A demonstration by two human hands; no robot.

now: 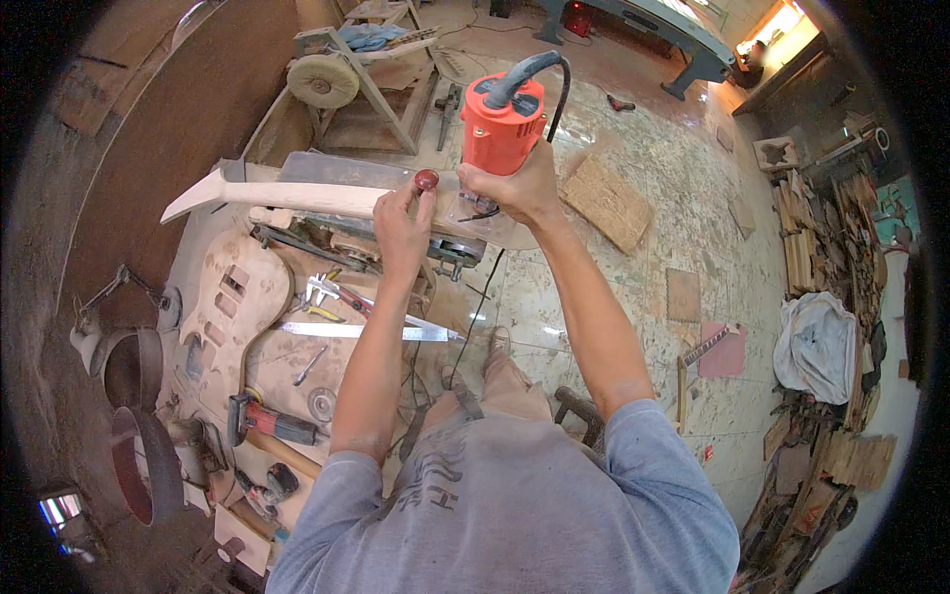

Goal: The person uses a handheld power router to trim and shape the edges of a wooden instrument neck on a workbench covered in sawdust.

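My right hand (520, 188) grips an orange handheld router (495, 134), held upright, with a cord from its top. My left hand (404, 218) has its fingers closed on a red round knob (427, 179) beside the router's base. A pale wooden guitar neck (297, 196) lies crosswise on the work surface, extending left behind my left hand; its contact with the router is hidden. Below it, a wooden guitar body (262, 282) rests on the cluttered bench alongside calipers (323, 289), a long metal straightedge (366, 332) and a red grinder (277, 424).
A wooden stand with a round wheel (323, 81) stands behind the bench. Boards (606, 198) and another guitar neck (707, 346) lie on the tiled floor to the right. Stacked wood (802, 238) and a white cloth (817, 337) line the right side. Metal drums (143, 465) sit left.
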